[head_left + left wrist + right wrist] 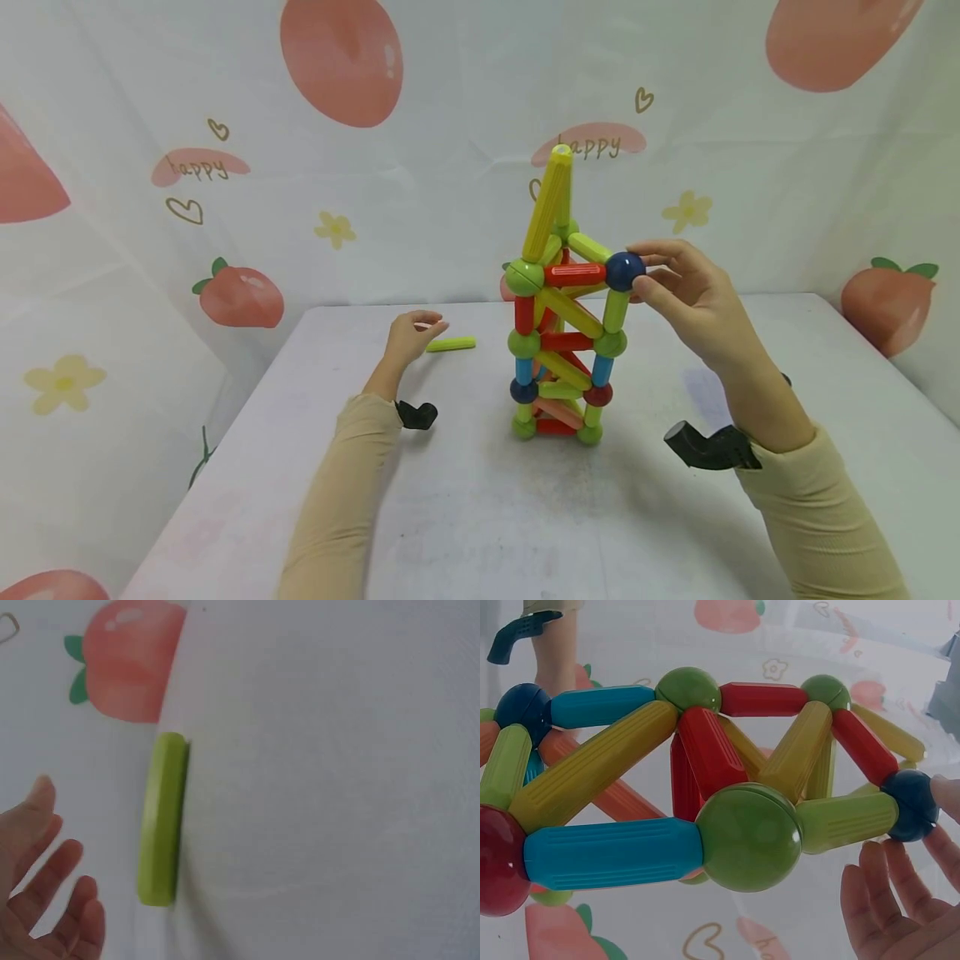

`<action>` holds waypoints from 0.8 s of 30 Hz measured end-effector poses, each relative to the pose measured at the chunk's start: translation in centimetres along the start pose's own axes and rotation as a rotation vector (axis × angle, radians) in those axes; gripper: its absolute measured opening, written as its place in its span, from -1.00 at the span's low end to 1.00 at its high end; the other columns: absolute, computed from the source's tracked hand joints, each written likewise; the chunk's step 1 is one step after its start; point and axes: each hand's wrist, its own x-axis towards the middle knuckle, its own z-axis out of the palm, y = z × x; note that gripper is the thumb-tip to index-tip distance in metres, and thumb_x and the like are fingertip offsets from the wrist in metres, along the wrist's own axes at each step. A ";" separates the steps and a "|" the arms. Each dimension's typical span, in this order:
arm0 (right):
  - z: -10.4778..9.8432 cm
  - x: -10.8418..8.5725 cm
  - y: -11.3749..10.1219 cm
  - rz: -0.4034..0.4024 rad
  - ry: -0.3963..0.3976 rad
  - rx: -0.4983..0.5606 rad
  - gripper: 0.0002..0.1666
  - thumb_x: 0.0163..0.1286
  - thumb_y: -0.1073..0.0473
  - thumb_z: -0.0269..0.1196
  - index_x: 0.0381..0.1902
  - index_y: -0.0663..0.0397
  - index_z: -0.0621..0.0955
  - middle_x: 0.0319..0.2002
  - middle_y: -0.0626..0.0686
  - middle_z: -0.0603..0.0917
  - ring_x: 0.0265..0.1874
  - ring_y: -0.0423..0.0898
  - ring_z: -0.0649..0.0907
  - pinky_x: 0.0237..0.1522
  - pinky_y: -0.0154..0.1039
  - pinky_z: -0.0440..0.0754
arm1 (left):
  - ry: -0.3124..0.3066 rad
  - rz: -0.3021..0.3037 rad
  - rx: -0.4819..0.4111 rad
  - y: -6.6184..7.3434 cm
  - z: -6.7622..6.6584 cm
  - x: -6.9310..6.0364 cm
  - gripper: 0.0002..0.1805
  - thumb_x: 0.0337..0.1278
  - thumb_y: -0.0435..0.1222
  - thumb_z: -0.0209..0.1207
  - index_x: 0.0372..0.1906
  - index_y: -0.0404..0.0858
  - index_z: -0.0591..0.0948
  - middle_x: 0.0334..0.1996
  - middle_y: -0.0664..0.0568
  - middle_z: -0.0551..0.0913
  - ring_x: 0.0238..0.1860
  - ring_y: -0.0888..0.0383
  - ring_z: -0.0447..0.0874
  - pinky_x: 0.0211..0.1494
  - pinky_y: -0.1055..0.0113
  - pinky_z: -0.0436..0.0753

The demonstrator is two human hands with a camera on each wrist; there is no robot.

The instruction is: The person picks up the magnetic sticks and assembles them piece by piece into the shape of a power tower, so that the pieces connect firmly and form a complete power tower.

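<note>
A tower of magnetic rods and balls (567, 342) stands upright on the table, in red, yellow, green and blue. My right hand (693, 312) pinches the dark blue ball (626, 272) at its upper right corner between thumb and fingers. That ball (910, 805) joins a red rod and a light green rod in the right wrist view. Two yellow rods (549, 204) lean together into a peak above. My left hand (408, 340), fingers loosely bent, hovers beside a loose yellow-green rod (452, 344). In the left wrist view a gap separates the fingers from this rod (162, 819).
The white table (450, 508) reaches back to a hanging cloth (465, 192) printed with fruit, flowers and hearts. A black wrist mount (712, 447) juts from the right wrist, and another mount (417, 415) from the left.
</note>
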 end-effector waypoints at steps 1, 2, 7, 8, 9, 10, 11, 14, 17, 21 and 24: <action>0.0 0.0 0.0 0.000 0.000 -0.002 -0.61 0.30 0.52 0.03 0.05 0.19 0.51 -0.13 0.00 0.61 -0.23 -0.18 0.65 -0.12 -0.43 0.63 | -0.015 -0.019 0.009 -0.4 0.2 0.1 -0.54 0.20 -0.09 0.15 0.12 -0.25 0.53 0.20 -0.14 0.49 0.19 -0.11 0.44 0.14 0.08 0.54; 0.0 0.0 0.0 0.001 0.000 -0.004 -0.61 0.30 0.52 0.03 0.05 0.19 0.51 -0.13 -0.01 0.61 -0.24 -0.18 0.65 -0.12 -0.43 0.63 | -0.027 -0.037 0.020 -0.8 0.3 0.1 -0.54 0.20 -0.10 0.16 0.14 -0.25 0.52 0.22 -0.14 0.47 0.20 -0.12 0.42 0.16 0.06 0.52; 0.0 -0.1 -0.1 0.012 0.004 -0.019 -0.61 0.30 0.50 0.04 0.06 0.18 0.51 -0.14 -0.01 0.60 -0.26 -0.19 0.66 -0.12 -0.44 0.63 | -0.069 -0.069 0.102 -1.8 1.1 -0.1 -0.51 0.15 -0.22 0.20 0.18 -0.31 0.48 0.22 -0.24 0.45 0.19 -0.15 0.42 0.20 0.05 0.48; 0.0 -0.1 -0.1 0.014 0.005 -0.022 -0.61 0.30 0.50 0.04 0.06 0.18 0.51 -0.14 -0.01 0.59 -0.26 -0.20 0.66 -0.12 -0.44 0.63 | -0.069 -0.072 0.115 -1.9 1.2 -0.1 -0.51 0.14 -0.25 0.21 0.17 -0.33 0.48 0.20 -0.26 0.46 0.17 -0.15 0.44 0.20 0.06 0.49; 0.0 -0.1 -0.1 0.016 0.005 -0.027 -0.61 0.30 0.50 0.04 0.06 0.17 0.51 -0.14 -0.01 0.59 -0.25 -0.20 0.66 -0.12 -0.45 0.62 | -0.066 -0.072 0.130 -2.0 1.3 -0.2 -0.53 0.14 -0.27 0.21 0.15 -0.35 0.49 0.16 -0.28 0.48 0.13 -0.14 0.46 0.18 0.08 0.50; 0.0 -0.1 -0.1 0.018 0.005 -0.031 -0.61 0.31 0.50 0.04 0.06 0.17 0.51 -0.14 -0.02 0.59 -0.25 -0.20 0.66 -0.12 -0.45 0.62 | -0.061 -0.075 0.139 -2.1 1.4 -0.3 -0.55 0.13 -0.30 0.21 0.13 -0.37 0.50 0.13 -0.29 0.50 0.10 -0.13 0.47 0.16 0.10 0.51; 0.0 -0.1 -0.1 0.020 0.005 -0.033 -0.61 0.31 0.49 0.04 0.06 0.17 0.51 -0.14 -0.02 0.58 -0.25 -0.21 0.66 -0.11 -0.45 0.62 | -0.055 -0.077 0.148 -2.1 1.4 -0.4 -0.57 0.12 -0.32 0.21 0.11 -0.38 0.52 0.09 -0.29 0.51 0.06 -0.11 0.48 0.13 0.12 0.52; 0.0 -0.1 -0.1 0.023 0.002 -0.037 -0.61 0.31 0.49 0.04 0.06 0.16 0.51 -0.14 -0.02 0.58 -0.24 -0.21 0.66 -0.11 -0.47 0.62 | -0.041 -0.074 0.154 -1.7 1.1 -0.6 -0.62 0.13 -0.34 0.19 0.06 -0.38 0.56 0.00 -0.27 0.55 -0.03 -0.06 0.50 0.02 0.19 0.54; 0.0 -0.1 -0.1 0.023 0.000 -0.034 -0.61 0.31 0.49 0.04 0.07 0.16 0.51 -0.14 -0.02 0.58 -0.25 -0.21 0.66 -0.11 -0.47 0.61 | -0.040 -0.046 0.123 -0.7 0.4 -0.7 -0.63 0.16 -0.33 0.17 0.07 -0.37 0.56 -0.01 -0.25 0.55 -0.02 -0.05 0.50 -0.05 0.26 0.55; 0.0 -0.1 -0.1 0.021 -0.001 -0.031 -0.61 0.31 0.49 0.04 0.06 0.17 0.51 -0.15 -0.01 0.58 -0.25 -0.21 0.66 -0.12 -0.46 0.62 | -0.018 0.030 0.016 1.9 -1.3 -1.0 -0.63 0.21 -0.30 0.13 0.11 -0.32 0.54 0.05 -0.24 0.54 0.07 -0.07 0.50 -0.06 0.32 0.54; -0.1 -0.1 -0.1 0.019 -0.001 -0.032 -0.61 0.31 0.49 0.04 0.07 0.17 0.51 -0.15 -0.01 0.58 -0.25 -0.20 0.66 -0.12 -0.46 0.62 | 0.009 0.097 -0.119 4.8 -2.8 -1.7 -0.61 0.23 -0.30 0.12 0.15 -0.29 0.51 0.13 -0.22 0.49 0.14 -0.05 0.47 0.06 0.27 0.52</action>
